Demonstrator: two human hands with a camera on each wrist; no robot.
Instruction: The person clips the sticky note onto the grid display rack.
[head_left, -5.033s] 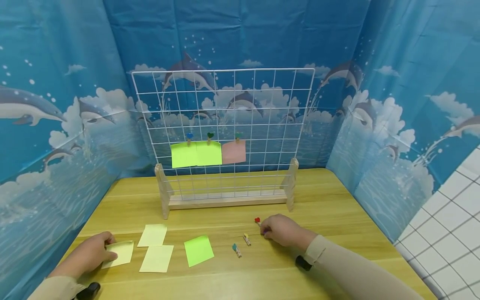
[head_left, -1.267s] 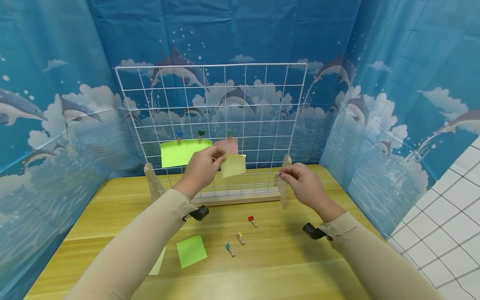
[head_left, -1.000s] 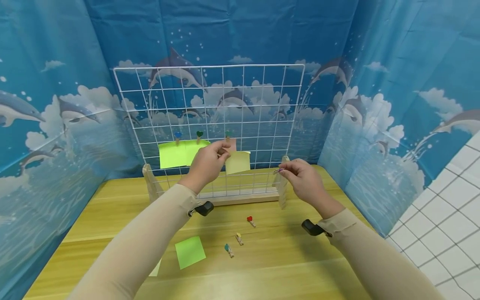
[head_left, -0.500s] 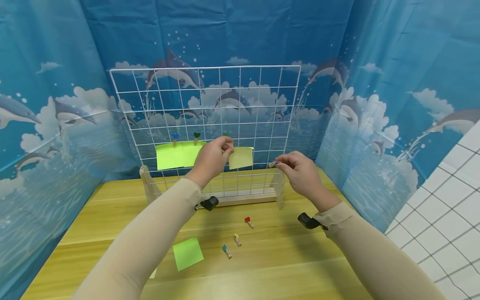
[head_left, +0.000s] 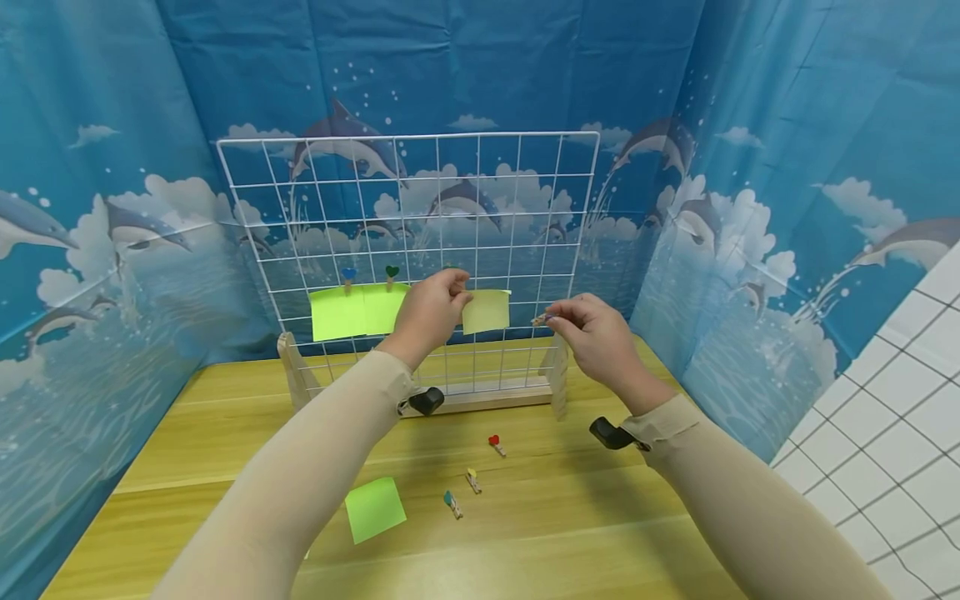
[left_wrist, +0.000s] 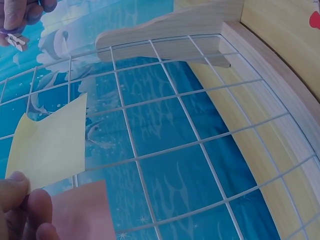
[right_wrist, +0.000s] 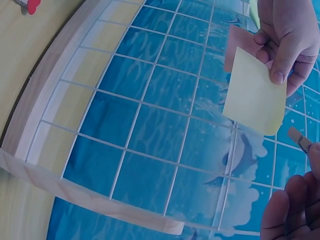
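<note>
My left hand pinches a pale yellow sticky note by its left edge, holding it up in front of the white wire grid. A pink note hangs beside it, mostly hidden by that hand in the head view. To the right, my right hand grips a small wooden clothespin between thumb and fingers; its tip points left toward the yellow note, with a gap between them. Two lime green notes hang on the grid under clothespins with a blue heart and a dark green heart.
On the wooden table lie clothespins with a red heart, a yellow top and a teal heart. A lime note lies left of them. A wooden base carries the grid; dolphin-print curtain surrounds the table.
Both hands have risen from the table to the grid, the left with the yellow note, the right with the clothespin. Lately the note moved right and up, and the clothespin moved left and up.
</note>
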